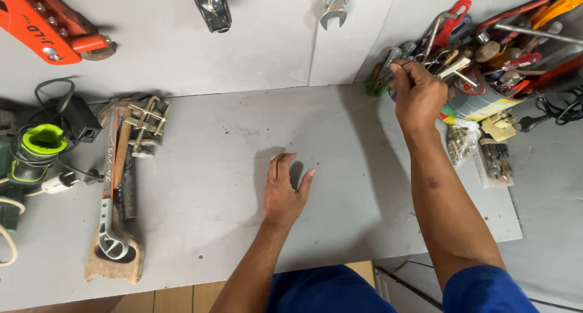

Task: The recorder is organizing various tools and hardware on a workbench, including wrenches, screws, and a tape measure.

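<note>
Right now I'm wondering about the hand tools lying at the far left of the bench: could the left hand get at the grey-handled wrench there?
Probably yes. The left hand rests flat and empty on the grey bench, and only bare benchtop lies between it and the grey-handled wrench.

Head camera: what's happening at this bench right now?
A person stands at a grey workbench. The right hand reaches into a can crammed with hand tools and grips one by its handle. The left hand rests flat on the bench, holding nothing. A saw and a charger lie untouched at the left.
</note>
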